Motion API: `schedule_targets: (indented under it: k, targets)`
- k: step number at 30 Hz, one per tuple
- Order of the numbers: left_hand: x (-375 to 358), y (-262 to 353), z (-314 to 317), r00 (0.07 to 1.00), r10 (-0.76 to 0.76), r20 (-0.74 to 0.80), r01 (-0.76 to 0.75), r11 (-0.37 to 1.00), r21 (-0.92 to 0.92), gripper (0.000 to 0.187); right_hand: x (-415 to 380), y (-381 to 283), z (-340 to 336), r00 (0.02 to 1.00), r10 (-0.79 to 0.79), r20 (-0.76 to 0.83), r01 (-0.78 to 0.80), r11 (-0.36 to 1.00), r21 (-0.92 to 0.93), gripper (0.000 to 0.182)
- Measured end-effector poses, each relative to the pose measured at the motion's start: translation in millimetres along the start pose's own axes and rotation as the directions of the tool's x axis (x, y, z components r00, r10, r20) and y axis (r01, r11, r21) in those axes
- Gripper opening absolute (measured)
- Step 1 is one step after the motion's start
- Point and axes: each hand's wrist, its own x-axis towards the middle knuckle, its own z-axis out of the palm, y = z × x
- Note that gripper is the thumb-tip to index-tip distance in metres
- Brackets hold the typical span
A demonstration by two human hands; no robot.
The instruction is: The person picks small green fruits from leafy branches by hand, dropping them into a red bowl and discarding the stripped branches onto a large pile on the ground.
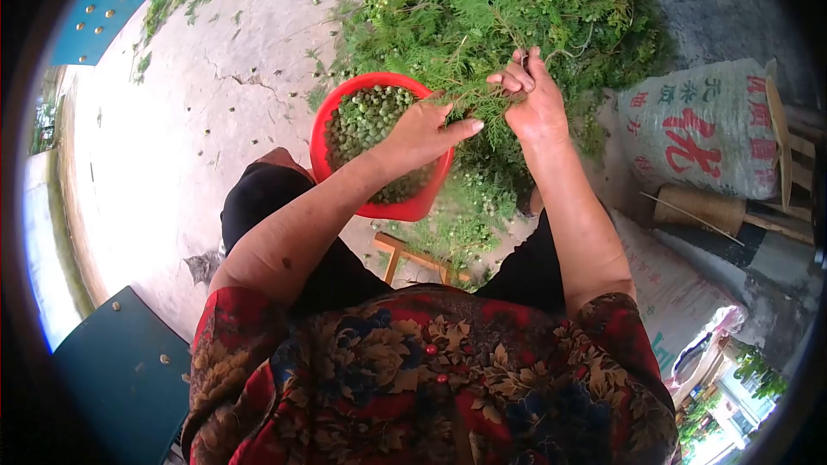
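1. Big green heap (534, 4) ahead, red basin (409, 208) beside it: short reach!
2. Right hand (537, 110) had fingers curled on the sprig (484, 103) near the rim; steadiness mattered!
3. Left hand (418, 132) met its foliage, grip unclear; gentleness suited, green cones (370, 120) close by!
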Motion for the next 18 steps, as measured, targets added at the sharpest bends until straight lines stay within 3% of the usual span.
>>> schedule_targets:
  k: [3,6,9,12,15,18]
  targets:
    - [2,-1,-9,0.981,-0.155,0.114,0.151,0.988,0.04,0.052,-2,2,2,0.997,-0.016,0.077,0.02,0.999,-0.044,0.029]
    - [-2,-3,-14,0.994,0.074,0.08,-0.088,0.979,0.182,0.036,-9,5,10,0.988,0.036,0.15,-0.012,0.988,-0.156,0.035]
    - [-5,-3,-19,0.97,-0.186,0.156,0.086,0.863,0.498,0.029,-21,17,18,0.973,0.086,0.215,-0.023,0.961,-0.277,0.039]
    - [-14,-27,-12,0.993,-0.085,0.081,0.028,0.841,0.54,0.022,-33,30,29,0.96,0.081,0.267,0.03,0.921,-0.388,0.04]
    - [-10,-34,-14,0.984,-0.167,0.067,0.093,0.789,0.607,0.018,-44,37,37,0.95,0.073,0.303,0.085,0.874,-0.479,0.034]
    - [-8,-42,-18,0.995,-0.07,0.072,0.023,0.86,0.51,0.015,-57,47,47,0.932,0.003,0.362,0.247,0.727,-0.641,0.035]
